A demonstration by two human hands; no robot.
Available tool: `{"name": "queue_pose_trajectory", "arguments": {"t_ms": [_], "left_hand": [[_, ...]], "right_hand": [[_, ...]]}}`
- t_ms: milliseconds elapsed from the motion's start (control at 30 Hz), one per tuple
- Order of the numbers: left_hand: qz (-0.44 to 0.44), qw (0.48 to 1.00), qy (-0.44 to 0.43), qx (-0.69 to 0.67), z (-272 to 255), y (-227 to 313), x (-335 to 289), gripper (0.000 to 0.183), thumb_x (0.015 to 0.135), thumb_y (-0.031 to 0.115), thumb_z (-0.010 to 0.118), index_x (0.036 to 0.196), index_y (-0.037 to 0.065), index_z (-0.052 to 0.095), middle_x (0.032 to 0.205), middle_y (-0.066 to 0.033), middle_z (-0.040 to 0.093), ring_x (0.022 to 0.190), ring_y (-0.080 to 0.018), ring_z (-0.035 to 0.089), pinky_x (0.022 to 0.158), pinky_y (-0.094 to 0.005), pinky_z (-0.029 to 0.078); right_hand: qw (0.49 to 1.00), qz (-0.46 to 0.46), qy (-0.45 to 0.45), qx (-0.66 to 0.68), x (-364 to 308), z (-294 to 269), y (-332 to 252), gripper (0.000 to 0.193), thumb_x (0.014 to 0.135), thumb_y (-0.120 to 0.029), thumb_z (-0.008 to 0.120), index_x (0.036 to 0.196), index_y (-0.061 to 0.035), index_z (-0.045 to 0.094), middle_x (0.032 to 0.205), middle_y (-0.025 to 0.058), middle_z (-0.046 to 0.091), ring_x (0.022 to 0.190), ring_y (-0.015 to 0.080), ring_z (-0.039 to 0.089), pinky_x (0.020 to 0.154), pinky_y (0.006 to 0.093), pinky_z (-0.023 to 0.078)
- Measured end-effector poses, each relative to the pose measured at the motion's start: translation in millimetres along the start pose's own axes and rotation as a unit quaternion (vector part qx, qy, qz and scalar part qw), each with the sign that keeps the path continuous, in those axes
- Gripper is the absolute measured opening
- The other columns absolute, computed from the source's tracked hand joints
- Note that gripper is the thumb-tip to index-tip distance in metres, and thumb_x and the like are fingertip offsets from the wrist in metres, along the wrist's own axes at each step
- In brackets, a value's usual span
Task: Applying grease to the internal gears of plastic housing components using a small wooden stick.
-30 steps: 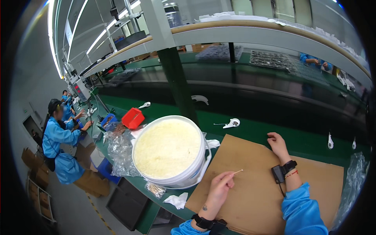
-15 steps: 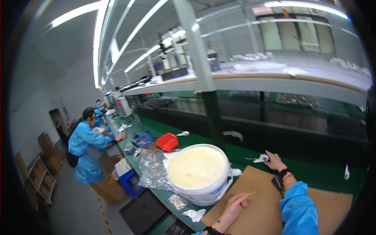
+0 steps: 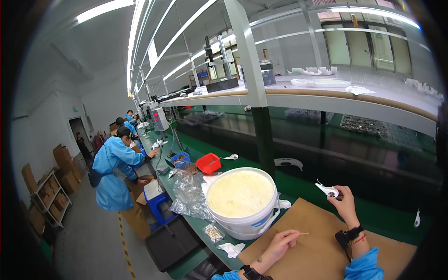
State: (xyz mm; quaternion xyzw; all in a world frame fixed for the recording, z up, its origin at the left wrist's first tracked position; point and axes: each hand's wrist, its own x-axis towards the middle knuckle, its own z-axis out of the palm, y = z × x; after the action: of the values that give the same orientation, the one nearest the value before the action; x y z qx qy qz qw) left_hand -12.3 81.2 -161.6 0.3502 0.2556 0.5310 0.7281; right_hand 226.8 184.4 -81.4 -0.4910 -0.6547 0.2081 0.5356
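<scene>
The right hand (image 3: 345, 204) pinches a small white part (image 3: 328, 191) between thumb and fingers, holding it near the far edge of a brown cardboard sheet (image 3: 313, 219) on the green bench (image 3: 301, 185). A thin piece sticks out from the part's left side, and something dark shows on its rounded body — too small to make out. The left hand (image 3: 283, 242) grasps a cotton swab (image 3: 303, 234) over the cardboard, its free end pointing right, well apart from the white part.

Left of the cardboard stands a white bucket (image 3: 237, 227) filled nearly to the rim with a pale yellow material (image 3: 241, 192). A crumpled white tissue (image 3: 231, 250) and a clear pack of swabs (image 3: 213, 232) lie beside it; behind them spreads crinkled clear plastic (image 3: 189, 195), with a red bin (image 3: 201, 166) farther back. Further left, a co-worker in blue (image 3: 115, 156) leans toward the same bench — one hand resting on it
</scene>
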Motion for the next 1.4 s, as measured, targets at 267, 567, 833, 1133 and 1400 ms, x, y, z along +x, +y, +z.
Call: {"name": "queue_pose_trajectory", "arguments": {"t_ms": [267,567,833,1133,1400], "left_hand": [[0.148,0.977,0.048,0.146,98,82,-60,0.014,0.088,0.005,0.060,0.097,-0.004,0.064,0.081,-0.0034,0.058,0.071,-0.0094,0.050,0.065,-0.0232,0.039],[0.413,0.737,0.208,0.493,155,122,-110,0.013,0.073,-0.006,0.068,0.083,0.002,0.068,0.075,-0.0049,0.055,0.067,-0.0161,0.048,0.061,-0.0267,0.038],[0.428,0.702,0.144,0.550,159,112,-99,0.019,0.072,-0.011,0.068,0.087,0.000,0.068,0.074,-0.0051,0.054,0.063,-0.0125,0.047,0.053,-0.0228,0.033],[0.428,0.704,0.132,0.551,160,111,-100,0.022,0.069,-0.010,0.071,0.088,0.002,0.069,0.075,-0.0054,0.054,0.062,-0.0127,0.046,0.051,-0.0226,0.032],[0.431,0.698,0.121,0.559,154,111,-97,0.023,0.068,-0.009,0.072,0.088,0.003,0.069,0.075,-0.0056,0.053,0.063,-0.0149,0.048,0.053,-0.0244,0.035]], "right_hand": [[0.994,-0.095,-0.014,0.060,-61,-29,-105,0.045,0.066,-0.001,0.076,0.108,0.0001,0.059,0.106,0.0122,0.060,0.099,0.0231,0.061,0.087,0.0316,0.049],[0.960,-0.273,-0.064,0.003,-86,-42,-169,0.054,0.063,-0.017,0.085,0.110,-0.0023,0.062,0.103,0.0108,0.063,0.093,0.0265,0.062,0.079,0.0342,0.051],[0.957,-0.284,-0.057,-0.018,-96,-45,-166,0.052,0.063,-0.020,0.085,0.108,-0.0046,0.063,0.101,0.0082,0.062,0.094,0.0250,0.061,0.075,0.0329,0.052],[0.954,-0.295,-0.055,-0.024,-98,-42,-167,0.052,0.063,-0.024,0.084,0.107,-0.0052,0.064,0.100,0.0079,0.062,0.092,0.0243,0.061,0.070,0.0323,0.051],[0.956,-0.288,-0.048,-0.012,-97,-41,-167,0.052,0.061,-0.024,0.085,0.104,-0.0045,0.064,0.098,0.0076,0.063,0.089,0.0245,0.062,0.069,0.0321,0.051]]}}
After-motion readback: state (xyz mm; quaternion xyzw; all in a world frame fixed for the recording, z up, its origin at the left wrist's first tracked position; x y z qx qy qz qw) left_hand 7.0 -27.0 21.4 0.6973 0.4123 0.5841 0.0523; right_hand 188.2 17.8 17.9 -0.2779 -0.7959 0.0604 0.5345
